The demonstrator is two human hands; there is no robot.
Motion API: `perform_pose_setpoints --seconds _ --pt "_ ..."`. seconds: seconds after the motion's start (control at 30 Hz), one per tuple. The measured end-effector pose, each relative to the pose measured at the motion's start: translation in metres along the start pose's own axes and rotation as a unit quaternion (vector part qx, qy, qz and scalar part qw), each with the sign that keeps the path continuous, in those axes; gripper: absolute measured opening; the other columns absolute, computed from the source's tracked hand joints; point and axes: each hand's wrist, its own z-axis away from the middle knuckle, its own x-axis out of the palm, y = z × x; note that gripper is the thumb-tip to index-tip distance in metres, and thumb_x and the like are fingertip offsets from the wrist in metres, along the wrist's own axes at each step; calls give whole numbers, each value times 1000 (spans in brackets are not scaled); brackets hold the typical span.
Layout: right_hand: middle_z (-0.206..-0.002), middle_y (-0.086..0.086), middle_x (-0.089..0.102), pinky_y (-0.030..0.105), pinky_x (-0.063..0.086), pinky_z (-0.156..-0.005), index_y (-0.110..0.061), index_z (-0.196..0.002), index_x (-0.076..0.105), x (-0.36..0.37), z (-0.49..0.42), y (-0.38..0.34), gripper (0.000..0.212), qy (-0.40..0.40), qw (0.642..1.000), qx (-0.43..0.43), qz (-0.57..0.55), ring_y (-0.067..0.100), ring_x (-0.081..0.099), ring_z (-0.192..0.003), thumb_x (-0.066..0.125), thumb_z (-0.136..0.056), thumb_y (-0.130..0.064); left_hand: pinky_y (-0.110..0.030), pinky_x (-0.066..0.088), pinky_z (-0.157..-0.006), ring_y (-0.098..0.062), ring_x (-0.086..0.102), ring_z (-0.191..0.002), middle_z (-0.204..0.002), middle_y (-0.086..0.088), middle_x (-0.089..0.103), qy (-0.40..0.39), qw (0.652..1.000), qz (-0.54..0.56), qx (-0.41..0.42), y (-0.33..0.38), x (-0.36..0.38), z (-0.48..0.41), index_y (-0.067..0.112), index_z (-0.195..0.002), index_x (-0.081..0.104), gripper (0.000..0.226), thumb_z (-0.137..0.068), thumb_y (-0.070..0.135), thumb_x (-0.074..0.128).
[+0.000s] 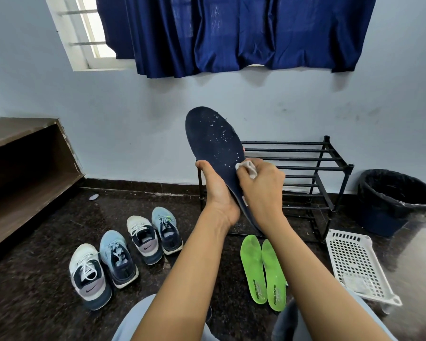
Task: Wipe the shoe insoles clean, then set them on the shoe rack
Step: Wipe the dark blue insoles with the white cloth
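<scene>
Your left hand (pixel 218 193) grips one dark blue insole (pixel 212 141) by its lower half, thumb hooked over the left edge. The insole is held upright, toe end up, in front of the shoe rack (pixel 305 168). Your right hand (pixel 262 187) pinches one small white cloth (pixel 248 167) and presses it to the insole's right edge, about mid-length. White specks dot the upper face.

Floor (pixel 47 242), under your right forearm: two green insoles (pixel 253 269), side by side, toes away from you. Left of your arms: four shoes (pixel 118 257) in a staggered row, two white-and-navy, two light blue, alternating.

Rack count: one, black, against the wall. Right of it: one black bin (pixel 396 193). Nearer you: one white basket (pixel 354 257).
</scene>
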Motion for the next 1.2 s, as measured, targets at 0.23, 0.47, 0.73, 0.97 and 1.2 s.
perform_pose_setpoints --seconds 0.23,0.47,0.73,0.97,1.2 --pt "-62 3 48 30 24 -55 -17 -61 43 4 7 -1 27 -45 998 -47 22 21 36 -56 54 -85 -13 -27 52 -76 -18 70 -76 -81 -4 73 16 1000 15 -4 0 -4 0 18 -85 74 94 -87 78 2" --pt "-69 9 62 37 38 -60 -4 -72 63 4 14 -1 20 -77 993 -83 28 25 54 -65 51 -83 -16 -24 53 -66 -17 69 -67 -77 -3 70 33 999 0 -5 3 -9 -7 18 -87 68 89 -87 79 4" --pt "-69 8 62 37 39 -62 -8 -71 64 0 10 1 14 -74 993 -88 27 22 53 -64 54 -81 -13 -27 50 -67 -21 65 -71 -72 -5 68 31 999 -24 -13 -4 -6 -7 20 -75 69 91 -83 83 5" --pt "-72 11 64 38 42 -61 -7 -73 64 -2 -1 10 16 -44 995 -63 56 26 54 -65 55 -84 -14 -30 50 -73 -23 65 -77 -80 -8 68 0 999 -23 -27 -14 -1 -7 19 -81 70 95 -77 87 3" --pt "-71 9 66 39 44 -65 -6 -73 66 -7 -6 4 15 -53 996 -58 36 25 57 -67 56 -83 -10 -29 50 -70 -23 62 -75 -80 -9 63 -16 998 -34 -44 -15 -3 -9 17 -77 64 93 -78 87 4"
